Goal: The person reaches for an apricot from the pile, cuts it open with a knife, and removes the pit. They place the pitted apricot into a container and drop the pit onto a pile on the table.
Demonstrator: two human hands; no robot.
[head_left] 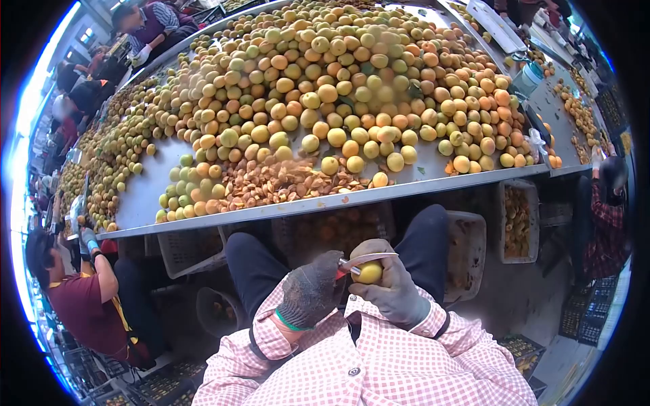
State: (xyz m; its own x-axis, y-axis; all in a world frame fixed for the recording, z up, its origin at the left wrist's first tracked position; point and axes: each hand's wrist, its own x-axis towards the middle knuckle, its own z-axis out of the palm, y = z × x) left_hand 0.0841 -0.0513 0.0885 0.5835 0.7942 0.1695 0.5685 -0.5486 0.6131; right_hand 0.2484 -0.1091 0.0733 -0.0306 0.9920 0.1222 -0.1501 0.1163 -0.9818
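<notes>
My left hand (313,289) wears a dark glove with a green cuff and is closed around the red handle of a curved knife (369,258). In a grey glove, my right hand (394,287) grips a yellow-green fruit (369,273). The knife's blade passes over the top of the fruit, and its far end lies by the right hand's fingers. Both hands are close together above my lap. In front of them, a metal table (271,215) bears a large heap of fruit (325,93) and a pile of cut pieces (277,181) near its edge.
Under the table are a white crate (193,254), a grey bin (466,254) and a crate of pieces (518,223). A bucket (218,311) stands by my leg. Persons work at the left (84,304), upper left (152,27) and right (606,223). A bottle (527,81) stands at the upper right.
</notes>
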